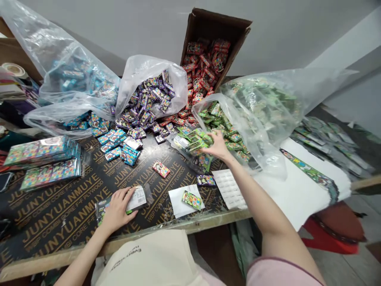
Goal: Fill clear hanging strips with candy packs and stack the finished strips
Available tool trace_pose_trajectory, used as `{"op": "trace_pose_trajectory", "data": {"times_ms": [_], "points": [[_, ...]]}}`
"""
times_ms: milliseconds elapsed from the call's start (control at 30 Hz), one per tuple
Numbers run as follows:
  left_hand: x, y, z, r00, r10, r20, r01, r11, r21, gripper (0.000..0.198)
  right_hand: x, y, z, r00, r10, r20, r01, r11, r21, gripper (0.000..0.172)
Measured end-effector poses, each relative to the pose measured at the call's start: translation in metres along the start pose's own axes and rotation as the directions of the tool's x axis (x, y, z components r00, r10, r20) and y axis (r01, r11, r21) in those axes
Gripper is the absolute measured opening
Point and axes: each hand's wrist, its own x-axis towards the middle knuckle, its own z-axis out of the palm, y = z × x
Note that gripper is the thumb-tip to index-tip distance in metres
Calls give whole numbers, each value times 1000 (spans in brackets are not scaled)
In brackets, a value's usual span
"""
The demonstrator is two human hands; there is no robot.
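Note:
My left hand (pixel 116 208) lies on a clear sleeve pack (pixel 135 200) near the table's front edge, fingers curled over it. My right hand (pixel 216 145) reaches into the pile of green packets (pixel 222 123) spilling from a clear plastic bag (pixel 268 115), fingers closing on some of them. One red packet (pixel 161 169) lies alone in the middle of the dark printed plywood table (pixel 59 206). A green packet (pixel 192 200) rests on a white slip. A purple packet (pixel 206 180) lies beside it.
Bags of blue packets (pixel 77 79) and purple packets (pixel 149 99) and a cardboard box of red packets (pixel 205 63) stand at the back. Stacked filled sleeves (pixel 41 159) lie at the left. A white sheet (pixel 229 188) and white paper (pixel 297 186) cover the right.

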Motion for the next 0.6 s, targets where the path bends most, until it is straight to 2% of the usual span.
{"op": "trace_pose_trajectory", "data": {"times_ms": [100, 167, 267, 400, 433, 500, 567, 600], "points": [[0, 1, -2, 1000, 0, -4, 0, 1000, -4, 74, -10, -24, 26, 996, -6, 91, -5, 993, 116, 64], [0, 3, -4, 1000, -2, -7, 1, 1000, -9, 73, -12, -36, 38, 994, 15, 104, -25, 995, 94, 62], [0, 5, -6, 1000, -5, -24, 5, 1000, -20, 71, -16, -55, 47, 1000, -25, 19, 25, 1000, 6, 67], [0, 7, -8, 999, -9, -34, 8, 1000, -21, 68, -42, -83, 55, 987, -121, -106, 128, 989, 69, 52], [0, 7, -8, 999, -9, -33, 8, 1000, -20, 69, -52, -90, 57, 983, -154, -97, 162, 982, 93, 55], [0, 7, -8, 999, -9, -32, 8, 1000, -17, 69, -74, -101, 63, 976, -216, -34, 218, 970, 109, 71], [-1, 6, -7, 1000, -6, -30, 5, 1000, -13, 69, -92, -109, 69, 973, -230, 38, 225, 970, 93, 90], [-1, 5, -7, 1000, -4, -27, 4, 1000, -11, 69, -98, -111, 71, 974, -217, 64, 211, 974, 87, 94]]}}
